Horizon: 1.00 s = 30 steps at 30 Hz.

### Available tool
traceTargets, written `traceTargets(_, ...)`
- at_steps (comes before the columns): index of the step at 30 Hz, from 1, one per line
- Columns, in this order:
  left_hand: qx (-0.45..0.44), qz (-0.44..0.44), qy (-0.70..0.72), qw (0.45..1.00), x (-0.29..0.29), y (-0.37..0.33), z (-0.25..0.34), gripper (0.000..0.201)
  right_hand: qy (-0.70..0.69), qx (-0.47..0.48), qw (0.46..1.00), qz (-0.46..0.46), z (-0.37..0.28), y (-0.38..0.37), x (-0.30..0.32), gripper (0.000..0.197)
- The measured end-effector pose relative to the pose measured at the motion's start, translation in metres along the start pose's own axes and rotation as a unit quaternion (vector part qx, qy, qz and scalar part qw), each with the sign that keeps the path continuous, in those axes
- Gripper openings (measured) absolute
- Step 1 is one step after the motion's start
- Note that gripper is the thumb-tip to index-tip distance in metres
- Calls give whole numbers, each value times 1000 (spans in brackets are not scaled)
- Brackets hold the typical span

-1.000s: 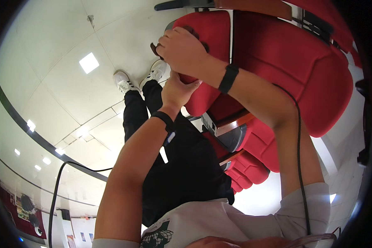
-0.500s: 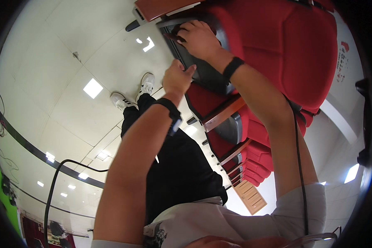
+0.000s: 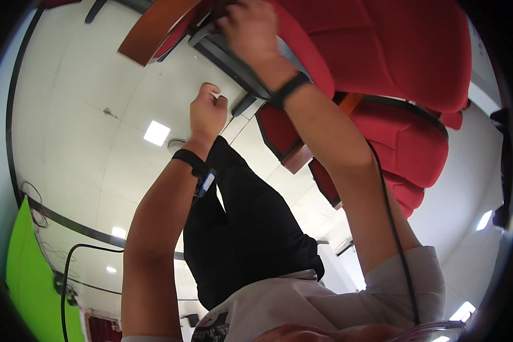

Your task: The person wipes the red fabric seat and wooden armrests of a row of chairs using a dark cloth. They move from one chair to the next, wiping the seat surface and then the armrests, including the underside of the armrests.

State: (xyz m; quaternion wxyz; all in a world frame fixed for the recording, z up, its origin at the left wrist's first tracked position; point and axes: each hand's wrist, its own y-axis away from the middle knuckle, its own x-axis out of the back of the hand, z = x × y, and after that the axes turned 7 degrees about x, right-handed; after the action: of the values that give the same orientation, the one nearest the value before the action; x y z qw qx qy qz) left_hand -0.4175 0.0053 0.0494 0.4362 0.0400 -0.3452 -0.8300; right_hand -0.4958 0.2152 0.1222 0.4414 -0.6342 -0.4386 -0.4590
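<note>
My right hand, blurred by motion, reaches across the black plastic underside of a red padded seat. Bunched under its curled fingers is something dark, seemingly a dark cloth, mostly hidden by the hand and the top edge of the view. My left hand hangs over the pale floor, left of the seat and apart from it. Its fingers are curled in with the thumb beside them, and nothing shows in them. Each wrist wears a black band.
A wooden armrest juts out at the upper left of the seat. More red seats continue the row to the right. A black cable runs along my right arm. At the far left stands a green panel.
My body has shifted along the row of seats. The right hand has slid up over the seat underside. My left hand has drawn away from the seat's edge and now hangs over the floor.
</note>
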Motion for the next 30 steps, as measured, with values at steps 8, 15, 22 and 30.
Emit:
traceTargets(8, -10, -7, -59, 998, 11, -31, 35, 23, 2, 58, 995, 80, 44, 75, -16, 54)
traceTargets(15, -32, -29, -51, 998, -4, -31, 54, 23, 18, -277, 961, 21, 68, 222, 40, 58)
traceTargets(22, -36, -19, -102, 994, 16, -44, 58, 23, 22, -37, 997, 64, 52, 82, -17, 60)
traceTargets(30, -24, 0, -138, 990, 28, -48, 45, 22, -110, 165, 977, -76, 47, 22, 1, 52)
